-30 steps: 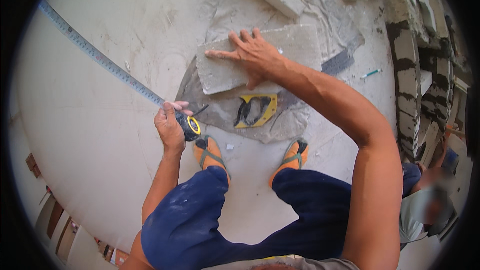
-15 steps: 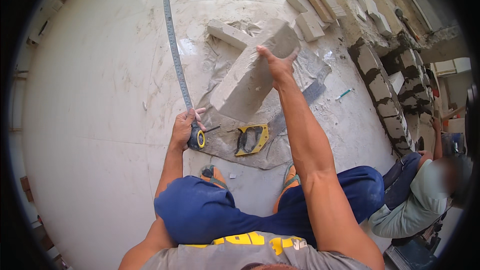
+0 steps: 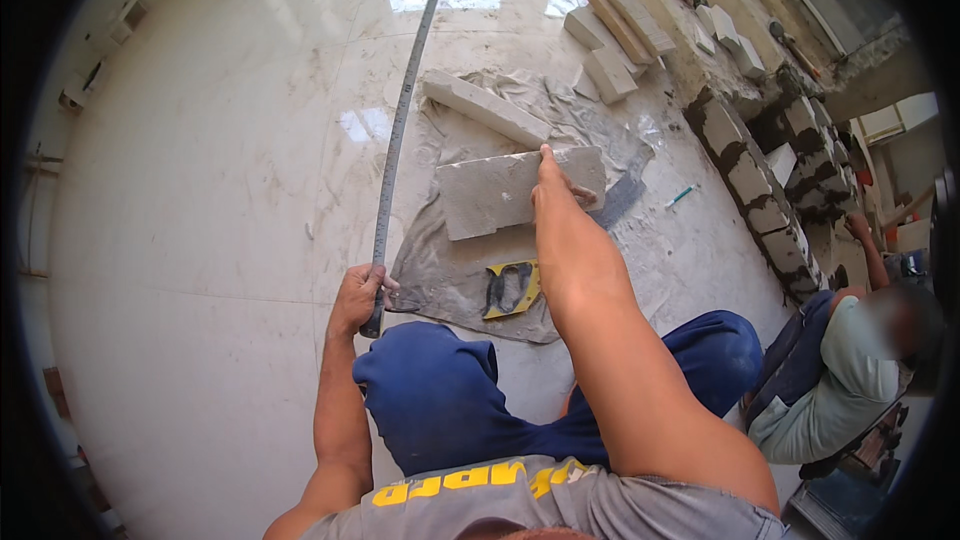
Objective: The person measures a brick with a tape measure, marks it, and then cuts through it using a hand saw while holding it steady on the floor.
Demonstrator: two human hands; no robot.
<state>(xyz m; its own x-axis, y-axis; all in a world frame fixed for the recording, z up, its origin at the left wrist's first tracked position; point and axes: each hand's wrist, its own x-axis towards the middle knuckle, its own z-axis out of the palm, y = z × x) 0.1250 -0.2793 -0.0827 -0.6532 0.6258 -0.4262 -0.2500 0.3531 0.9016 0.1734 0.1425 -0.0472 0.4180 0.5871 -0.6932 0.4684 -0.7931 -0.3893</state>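
My left hand (image 3: 358,298) is closed round a tape measure (image 3: 372,324). From it the long metal tape blade (image 3: 399,130) runs up past the top of the view. My right hand (image 3: 560,183) grips a pale concrete block (image 3: 488,195) near its right end, thumb over the upper edge. The block rests on a crumpled grey sheet (image 3: 430,275), a long side facing me. Behind it lies a narrower block strip (image 3: 487,110), close to its top edge. Nearer me is a handsaw with a yellow and black handle (image 3: 513,289), partly hidden by my right forearm.
Several cut blocks (image 3: 610,75) are stacked at the back right. A thin teal and white pen-like stick (image 3: 682,196) lies on the tiled floor. A mortared block wall (image 3: 750,180) stands at the right, with another person (image 3: 840,380) crouching near it.
My right hand has lowered and turned the tilted block, which now lies more level on the sheet. The left hand has moved slightly down and left, and the blade now leans rightward.
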